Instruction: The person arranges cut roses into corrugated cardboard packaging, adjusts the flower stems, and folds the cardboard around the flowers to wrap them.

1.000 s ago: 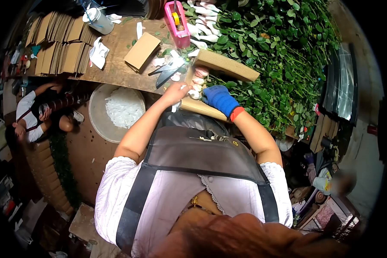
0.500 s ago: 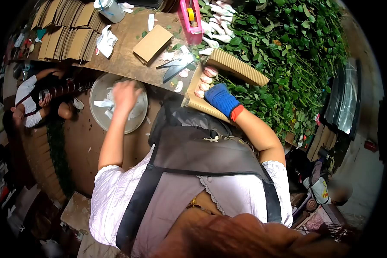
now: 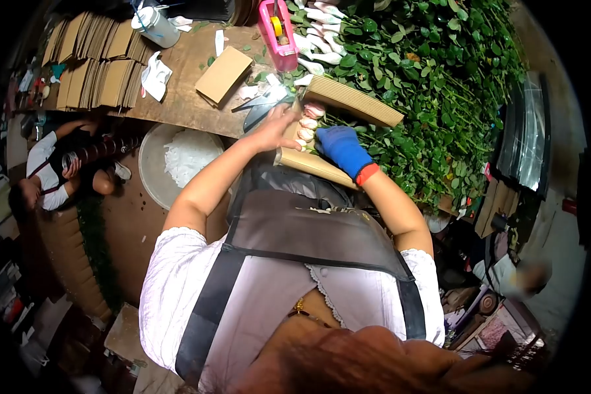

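Note:
A row of pale pink roses (image 3: pixel 306 123) lies in a folded corrugated cardboard wrapper (image 3: pixel 354 100), blooms toward the left. My right hand (image 3: pixel 341 152), in a blue knitted glove with a red cuff, curls over the roses just beside the blooms; the stems under it are hidden. Bare, my left hand (image 3: pixel 273 133) reaches to the wrapper's left end, thumb and fingers apart, close to the blooms. Behind its fingers lie scissors (image 3: pixel 259 108), partly covered. A flat folded cardboard piece (image 3: pixel 223 75) rests on the table farther back.
Leafy rose stems (image 3: pixel 427 98) are heaped at the right, with white-netted blooms (image 3: pixel 322 39) at their left end. A pink tape dispenser (image 3: pixel 279 43), a white lidded cup (image 3: pixel 156 27) and cardboard stacks (image 3: pixel 98 59) stand behind. A basin (image 3: pixel 152 172) with white scraps sits below; another person (image 3: pixel 52 167) sits left.
My left hand has moved from over the basin up and right to the wrapper's left end, uncovering the white scraps. My gloved right hand has stayed at the roses.

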The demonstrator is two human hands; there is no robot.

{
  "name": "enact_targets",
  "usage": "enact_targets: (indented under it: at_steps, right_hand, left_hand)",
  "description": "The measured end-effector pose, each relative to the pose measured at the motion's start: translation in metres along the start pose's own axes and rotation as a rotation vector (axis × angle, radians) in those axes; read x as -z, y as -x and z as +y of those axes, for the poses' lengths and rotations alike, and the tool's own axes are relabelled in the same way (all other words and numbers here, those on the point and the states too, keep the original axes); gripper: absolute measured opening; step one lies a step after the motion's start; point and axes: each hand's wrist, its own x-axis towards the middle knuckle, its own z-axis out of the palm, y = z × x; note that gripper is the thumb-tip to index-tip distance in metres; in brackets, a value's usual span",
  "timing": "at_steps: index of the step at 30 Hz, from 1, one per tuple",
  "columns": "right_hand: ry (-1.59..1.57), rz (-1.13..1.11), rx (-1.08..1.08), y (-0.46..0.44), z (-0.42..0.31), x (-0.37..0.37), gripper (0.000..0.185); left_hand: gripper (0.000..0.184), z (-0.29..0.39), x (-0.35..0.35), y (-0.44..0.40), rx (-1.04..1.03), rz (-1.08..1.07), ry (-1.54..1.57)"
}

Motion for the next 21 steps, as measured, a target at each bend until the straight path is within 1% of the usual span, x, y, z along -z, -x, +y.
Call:
enact_targets:
  at_steps: [1, 3, 5, 8, 9, 11, 12, 13, 15, 17, 20, 21]
  right_hand:
    - [-0.002, 0.019, 0.003, -0.003, 0.0, -0.003, 0.025]
    - [0.0, 0.047, 0.022, -0.009, -0.004, -0.007, 0.023]
    - [0.003, 0.052, 0.017, -0.011, -0.006, -0.014, 0.022]
    - [0.028, 0.046, 0.02, -0.017, -0.004, -0.019, 0.02]
    - [0.043, 0.053, 0.024, -0.02, -0.003, -0.024, 0.02]
    - [0.025, 0.063, 0.058, -0.022, 0.002, -0.033, 0.021]
    - [-0.004, 0.066, 0.087, -0.016, 0.003, -0.027, 0.022]
    - [-0.03, 0.07, 0.118, -0.01, 0.005, -0.017, 0.023]
    - [-0.084, 0.102, 0.01, 0.001, 0.006, 0.008, 0.025]
    - [-0.12, 0.116, -0.099, 0.0, 0.008, 0.01, 0.028]
    - [-0.09, 0.105, -0.115, -0.024, 0.018, -0.02, 0.027]
    - [-0.163, 0.19, -0.093, -0.022, 0.019, -0.017, 0.025]
  left_hand:
    - [0.092, 0.001, 0.002, -0.001, 0.003, -0.029, -0.005]
    - [0.092, 0.0, 0.002, -0.004, -0.011, -0.014, -0.007]
    - [0.093, 0.001, 0.004, -0.002, 0.011, -0.051, -0.017]
    - [0.095, 0.0, 0.001, -0.006, 0.031, -0.05, -0.042]
    - [0.087, -0.001, -0.002, -0.009, 0.036, -0.024, -0.026]
    - [0.078, -0.007, -0.012, -0.015, 0.062, 0.026, -0.01]
    - [0.073, -0.009, -0.014, -0.019, 0.071, 0.051, -0.002]
    - [0.063, -0.004, -0.014, -0.017, 0.075, 0.095, 0.036]
    - [0.063, -0.004, -0.013, -0.015, 0.036, 0.132, 0.065]
    - [0.061, -0.004, -0.015, -0.011, 0.013, 0.159, 0.076]
    - [0.061, -0.007, -0.017, -0.01, 0.008, 0.156, 0.062]
    - [0.064, -0.006, -0.017, -0.011, 0.006, 0.159, 0.078]
